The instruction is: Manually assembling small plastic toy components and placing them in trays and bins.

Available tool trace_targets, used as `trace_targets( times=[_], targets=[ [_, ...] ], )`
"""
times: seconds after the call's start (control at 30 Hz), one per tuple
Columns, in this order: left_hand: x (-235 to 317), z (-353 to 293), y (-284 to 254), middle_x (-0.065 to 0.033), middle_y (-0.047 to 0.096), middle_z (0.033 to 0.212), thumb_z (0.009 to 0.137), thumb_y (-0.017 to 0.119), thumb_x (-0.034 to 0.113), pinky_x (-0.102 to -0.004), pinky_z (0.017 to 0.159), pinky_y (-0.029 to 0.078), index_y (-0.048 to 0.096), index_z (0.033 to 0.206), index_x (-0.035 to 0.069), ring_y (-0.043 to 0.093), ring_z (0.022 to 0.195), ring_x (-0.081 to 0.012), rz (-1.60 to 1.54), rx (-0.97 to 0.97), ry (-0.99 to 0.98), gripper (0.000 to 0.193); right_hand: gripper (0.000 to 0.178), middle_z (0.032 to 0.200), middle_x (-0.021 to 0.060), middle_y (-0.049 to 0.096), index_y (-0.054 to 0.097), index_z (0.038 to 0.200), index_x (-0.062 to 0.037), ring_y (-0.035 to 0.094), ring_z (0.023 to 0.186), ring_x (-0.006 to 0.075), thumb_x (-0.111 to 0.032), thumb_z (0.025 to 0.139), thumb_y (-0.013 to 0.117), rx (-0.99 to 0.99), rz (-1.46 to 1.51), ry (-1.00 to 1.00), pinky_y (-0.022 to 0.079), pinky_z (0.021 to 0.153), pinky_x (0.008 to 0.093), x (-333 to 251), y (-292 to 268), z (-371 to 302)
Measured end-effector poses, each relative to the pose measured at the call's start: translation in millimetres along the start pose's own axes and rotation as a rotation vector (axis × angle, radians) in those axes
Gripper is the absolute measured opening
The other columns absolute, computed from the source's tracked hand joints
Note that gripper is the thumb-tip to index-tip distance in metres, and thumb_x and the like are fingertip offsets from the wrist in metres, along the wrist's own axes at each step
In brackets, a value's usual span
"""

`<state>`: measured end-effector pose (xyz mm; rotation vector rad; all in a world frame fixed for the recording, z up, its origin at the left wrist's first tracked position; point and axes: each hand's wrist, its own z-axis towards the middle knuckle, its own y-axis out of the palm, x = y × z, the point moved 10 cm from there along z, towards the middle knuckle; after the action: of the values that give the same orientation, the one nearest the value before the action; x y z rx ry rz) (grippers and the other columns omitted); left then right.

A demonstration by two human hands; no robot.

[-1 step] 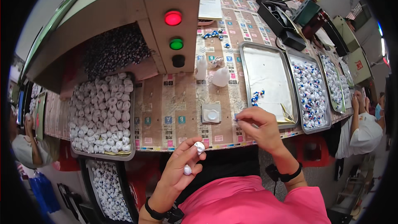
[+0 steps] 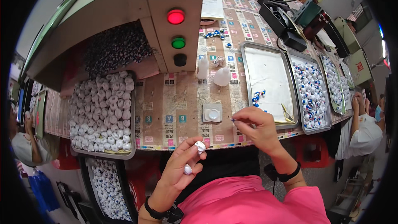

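My left hand (image 2: 179,164), closed, is at the table's near edge and pinches a small white rounded piece (image 2: 200,147) between thumb and fingertips. A second white rounded piece (image 2: 188,169) is tucked in its lower fingers. To the right, my right hand (image 2: 258,126) hovers over the table edge with thumb and forefinger pinched. At its fingertips shows a tiny dark bluish bit (image 2: 233,120), too small to name. Just left of those fingertips, a small square pad with a round white dish (image 2: 213,115) lies on the table.
A tray of white pieces (image 2: 133,120) lies left, below a machine housing (image 2: 166,0) with red and green lamps. Two plastic bottles (image 2: 222,76) stand mid-table. A lined metal tray (image 2: 244,64) and a tray of blue-and-white pieces (image 2: 310,91) lie right. Co-workers sit at both sides.
My right hand has shifted slightly left, toward the small square pad. My left hand keeps its hold on the white pieces.
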<state>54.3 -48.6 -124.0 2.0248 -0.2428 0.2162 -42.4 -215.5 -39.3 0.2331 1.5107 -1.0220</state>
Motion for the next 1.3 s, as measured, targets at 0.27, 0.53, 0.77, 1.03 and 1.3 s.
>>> trace_targets(
  times=[0.27, 0.53, 0.77, 1.03, 1.3],
  targets=[
    [3, -6, -4, -0.0106, 0.058, 0.110, 0.093, 0.055, 0.011, -0.0201, 0.051, 0.045, 0.050, 0.120, 0.008, 0.058, 0.090, -0.0136, 0.013, 0.016, 0.028, 0.028, 0.013, 0.084, 0.0094, 0.064, 0.067, 0.087, -0.0035, 0.060, 0.079, 0.0277, -0.002, 0.073, 0.069, 0.002, -0.285, -0.302, 0.048, 0.071, 0.0354, -32, 39, 23],
    [6, -4, -1, -0.0086, 0.059, 0.109, 0.092, 0.057, 0.011, -0.0205, 0.052, 0.046, 0.052, 0.119, 0.009, 0.059, 0.090, -0.0127, -0.002, -0.016, 0.046, 0.027, 0.016, 0.085, 0.0071, 0.065, 0.068, 0.086, -0.0038, 0.060, 0.079, 0.0239, 0.002, 0.071, 0.070, 0.006, -0.352, -0.324, 0.047, 0.068, 0.0324, -33, 45, 27],
    [4, 2, 1, -0.0072, 0.060, 0.108, 0.091, 0.059, 0.010, -0.0203, 0.054, 0.047, 0.052, 0.120, 0.009, 0.059, 0.090, -0.0122, -0.012, -0.019, 0.040, 0.030, 0.012, 0.083, 0.0081, 0.064, 0.067, 0.084, -0.0040, 0.058, 0.079, 0.0275, -0.002, 0.072, 0.070, 0.009, -0.321, -0.319, 0.047, 0.070, 0.0354, -32, 43, 25],
    [2, 8, 4, -0.0065, 0.061, 0.108, 0.090, 0.060, 0.009, -0.0207, 0.054, 0.048, 0.053, 0.122, 0.009, 0.061, 0.093, -0.0134, 0.056, 0.008, 0.061, 0.033, 0.013, 0.087, 0.0082, 0.065, 0.067, 0.090, -0.0003, 0.059, 0.081, 0.0148, 0.002, 0.077, 0.069, -0.093, 0.110, -0.069, 0.046, 0.071, 0.0263, -34, 36, 1],
    [-4, 13, 14, -0.0064, 0.062, 0.104, 0.089, 0.060, 0.006, -0.0213, 0.054, 0.049, 0.054, 0.122, 0.009, 0.062, 0.093, -0.0145, 0.142, -0.019, 0.053, 0.033, 0.013, 0.086, 0.0062, 0.065, 0.069, 0.092, -0.0018, 0.059, 0.076, 0.0115, -0.006, 0.080, 0.070, -0.127, 0.280, 0.038, 0.046, 0.067, 0.0246, -22, 38, -15]
  ],
)
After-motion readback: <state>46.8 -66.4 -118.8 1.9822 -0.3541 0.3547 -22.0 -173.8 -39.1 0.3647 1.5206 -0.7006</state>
